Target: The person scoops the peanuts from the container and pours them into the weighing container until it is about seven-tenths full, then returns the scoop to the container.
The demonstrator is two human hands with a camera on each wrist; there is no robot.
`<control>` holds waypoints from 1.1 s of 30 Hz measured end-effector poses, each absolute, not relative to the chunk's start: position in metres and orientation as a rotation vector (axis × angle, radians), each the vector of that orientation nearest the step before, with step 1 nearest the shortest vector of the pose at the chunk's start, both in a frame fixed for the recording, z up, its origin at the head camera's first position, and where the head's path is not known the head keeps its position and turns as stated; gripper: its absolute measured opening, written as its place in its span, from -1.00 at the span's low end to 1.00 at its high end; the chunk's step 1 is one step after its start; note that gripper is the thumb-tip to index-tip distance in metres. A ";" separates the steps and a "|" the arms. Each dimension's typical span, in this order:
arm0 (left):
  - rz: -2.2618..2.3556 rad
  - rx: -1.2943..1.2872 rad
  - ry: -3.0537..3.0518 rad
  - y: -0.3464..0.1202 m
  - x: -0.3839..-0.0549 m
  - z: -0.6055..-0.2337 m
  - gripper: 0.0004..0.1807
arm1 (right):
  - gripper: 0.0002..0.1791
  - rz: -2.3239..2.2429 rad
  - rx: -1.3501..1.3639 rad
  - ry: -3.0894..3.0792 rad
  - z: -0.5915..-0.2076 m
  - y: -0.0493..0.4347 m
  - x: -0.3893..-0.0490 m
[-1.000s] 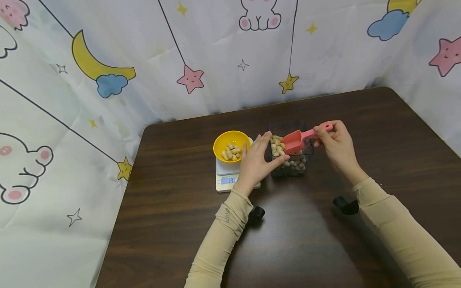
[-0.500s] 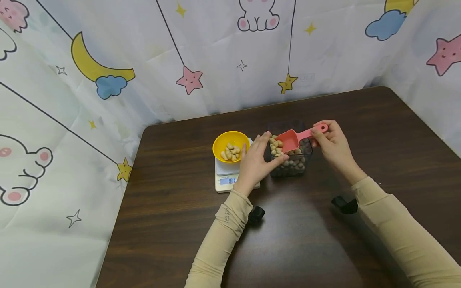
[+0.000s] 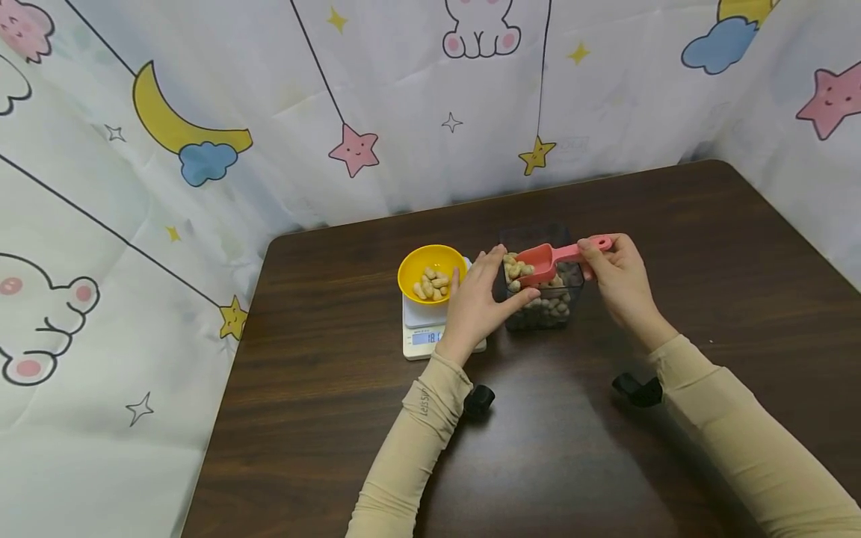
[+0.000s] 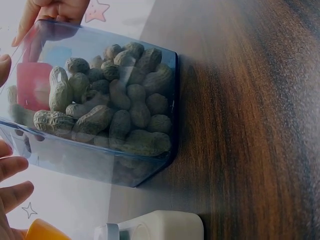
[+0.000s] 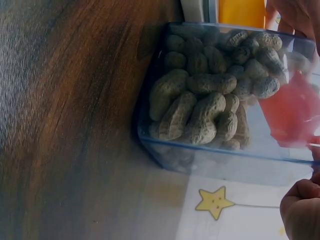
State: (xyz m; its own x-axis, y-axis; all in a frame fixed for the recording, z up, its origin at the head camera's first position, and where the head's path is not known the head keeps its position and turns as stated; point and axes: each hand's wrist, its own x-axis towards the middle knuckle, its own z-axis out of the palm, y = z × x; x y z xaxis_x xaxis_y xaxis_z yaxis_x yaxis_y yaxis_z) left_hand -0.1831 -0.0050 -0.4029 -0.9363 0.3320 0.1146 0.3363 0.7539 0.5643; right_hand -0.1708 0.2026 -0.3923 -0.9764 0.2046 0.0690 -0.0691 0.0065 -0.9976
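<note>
My right hand (image 3: 622,280) pinches the handle of a pink scoop (image 3: 536,265), its blade down in a clear plastic container (image 3: 575,302) among unshelled peanuts (image 4: 95,120). The blade shows pink through the container wall in both wrist views. On the container's left front corner rests my left hand (image 3: 479,299), fingers extended toward the left rim and thumb along the front rim. Just left of that hand, a yellow bowl (image 3: 409,275) holding several peanuts sits on a white kitchen scale (image 3: 422,317). The scale's lit display starts with 18; the hand hides its right part.
A dark wood-grain table (image 3: 323,336) carries everything. Behind it hangs a white curtain (image 3: 403,90) printed with stars and moons. Black wrist camera mounts (image 3: 479,401) sit under both forearms.
The scoop has moved left and deeper among the peanuts, its blade tilting along the way. My right hand has followed, lowering slightly. My left hand, the bowl and the scale stay put.
</note>
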 end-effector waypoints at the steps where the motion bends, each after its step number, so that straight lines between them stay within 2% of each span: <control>1: -0.944 -0.557 -2.937 -0.005 -0.183 -0.403 -0.05 | -0.68 2.104 -0.140 -2.057 -0.393 0.202 -0.171; 8: -0.936 -0.568 -2.935 -0.005 -0.184 -0.403 -0.05 | -0.67 2.261 -0.131 -1.831 -0.398 0.202 -0.170; 15: -0.936 -0.572 -2.934 -0.005 -0.184 -0.402 -0.05 | -0.67 2.276 -0.174 -1.839 -0.394 0.201 -0.168; 25: -0.925 -0.565 -2.936 -0.005 -0.184 -0.402 -0.06 | -0.75 2.259 -0.094 -1.902 -0.395 0.201 -0.170; 33: -0.924 -0.557 -2.949 -0.005 -0.183 -0.402 -0.06 | -0.66 2.455 -0.164 -1.730 -0.392 0.202 -0.168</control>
State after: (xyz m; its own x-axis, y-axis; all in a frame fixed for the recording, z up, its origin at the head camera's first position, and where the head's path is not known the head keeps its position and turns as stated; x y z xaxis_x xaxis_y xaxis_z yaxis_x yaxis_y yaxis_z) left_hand -0.1825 -0.0047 -0.4018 -0.9370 0.3330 0.1060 0.3340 0.7639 0.5522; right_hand -0.1678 0.2018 -0.3921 -0.9851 0.1716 -0.0120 -0.0465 -0.3325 -0.9420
